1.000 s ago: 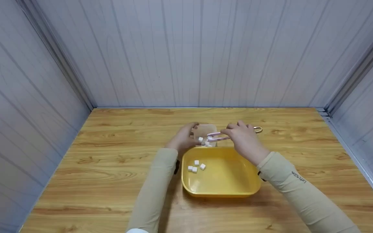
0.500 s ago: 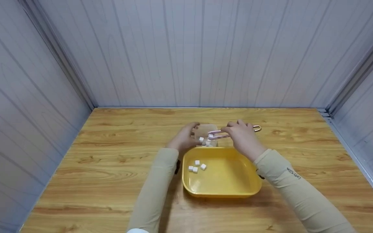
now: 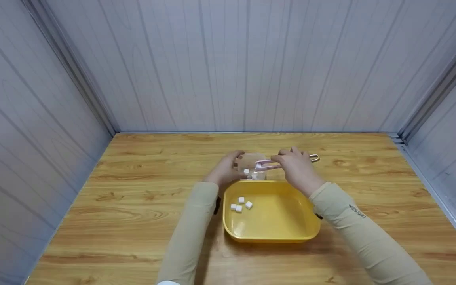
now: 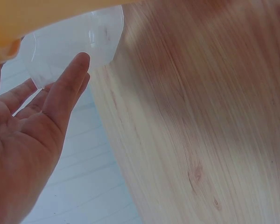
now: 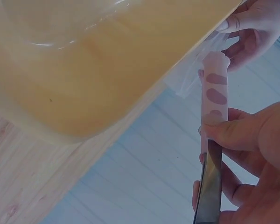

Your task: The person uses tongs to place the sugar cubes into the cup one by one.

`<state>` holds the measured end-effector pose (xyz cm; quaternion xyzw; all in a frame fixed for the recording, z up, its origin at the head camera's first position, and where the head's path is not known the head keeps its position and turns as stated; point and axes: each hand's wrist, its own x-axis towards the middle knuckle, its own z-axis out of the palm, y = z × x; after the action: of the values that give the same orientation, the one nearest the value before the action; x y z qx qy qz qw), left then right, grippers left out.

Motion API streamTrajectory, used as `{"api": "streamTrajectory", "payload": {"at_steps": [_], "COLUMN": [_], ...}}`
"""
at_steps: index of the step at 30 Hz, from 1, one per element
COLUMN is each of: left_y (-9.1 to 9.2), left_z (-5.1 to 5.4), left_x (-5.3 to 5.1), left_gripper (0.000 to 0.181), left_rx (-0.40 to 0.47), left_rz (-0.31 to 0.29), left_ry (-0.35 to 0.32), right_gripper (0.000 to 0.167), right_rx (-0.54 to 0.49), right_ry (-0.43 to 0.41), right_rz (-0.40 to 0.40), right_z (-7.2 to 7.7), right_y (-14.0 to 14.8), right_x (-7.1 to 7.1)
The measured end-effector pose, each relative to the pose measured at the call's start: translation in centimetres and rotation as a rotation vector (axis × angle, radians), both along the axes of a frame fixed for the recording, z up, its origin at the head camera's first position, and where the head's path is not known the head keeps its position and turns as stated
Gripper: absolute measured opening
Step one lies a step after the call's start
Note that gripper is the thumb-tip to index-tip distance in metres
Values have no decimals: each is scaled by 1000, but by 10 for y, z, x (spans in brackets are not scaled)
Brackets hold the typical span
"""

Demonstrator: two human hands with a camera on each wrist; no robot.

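Four cubes sit in the tray, toward its left wall; table stretches out on both sides. Just beyond the tray's far rim, the left hand grips the clear box; the right hand pinches tongs, their tips holding another cube.
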<state>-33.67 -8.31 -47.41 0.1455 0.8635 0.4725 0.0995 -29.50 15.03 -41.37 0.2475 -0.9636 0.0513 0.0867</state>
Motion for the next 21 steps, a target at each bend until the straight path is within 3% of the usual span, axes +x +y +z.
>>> {"api": "streamTrajectory", "payload": {"at_steps": [10, 17, 21], "left_y": [0, 0, 0], "left_z": [1, 0, 1], "left_x": [0, 0, 0], "left_gripper": [82, 81, 82], "left_rx": [-9, 6, -42], "left_rz": [-6, 0, 0], "left_ry": [19, -17, -1], "right_gripper": [44, 44, 47], "right_rx": [-17, -43, -35], "right_ry": [-26, -36, -34], "right_rz": [-28, -33, -34], "right_z": [-6, -8, -8], "right_y": [4, 5, 6], "right_x": [-4, -3, -2]}}
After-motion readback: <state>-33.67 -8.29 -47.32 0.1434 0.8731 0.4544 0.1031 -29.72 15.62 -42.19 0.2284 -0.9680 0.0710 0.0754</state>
